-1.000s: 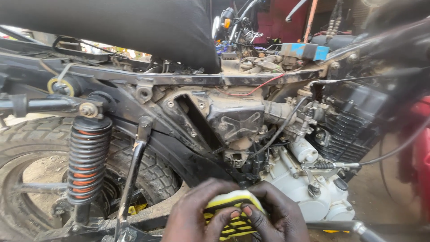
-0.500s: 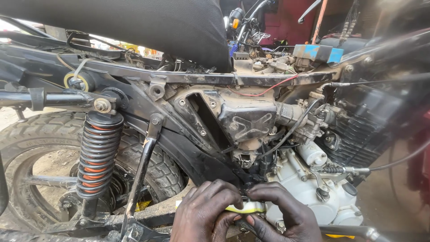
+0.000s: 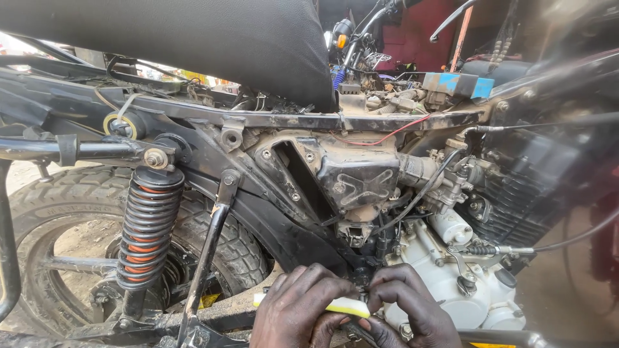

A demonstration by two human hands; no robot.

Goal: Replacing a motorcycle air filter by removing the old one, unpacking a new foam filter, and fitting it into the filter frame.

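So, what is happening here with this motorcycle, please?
A person works low on a stripped motorcycle. The left hand and the right hand together grip a yellow and white tool just below the engine, at a spot under the black air box. The rear shock spring and rear tyre stand to the left.

Behind the bike I'm crouched at, a dark red wall [image 3: 412,38] closes off the workshop, with another motorcycle [image 3: 361,38] parked against it. Daylight pours in at my left over pale, dusty ground [image 3: 26,174] (bright enough to wash out).
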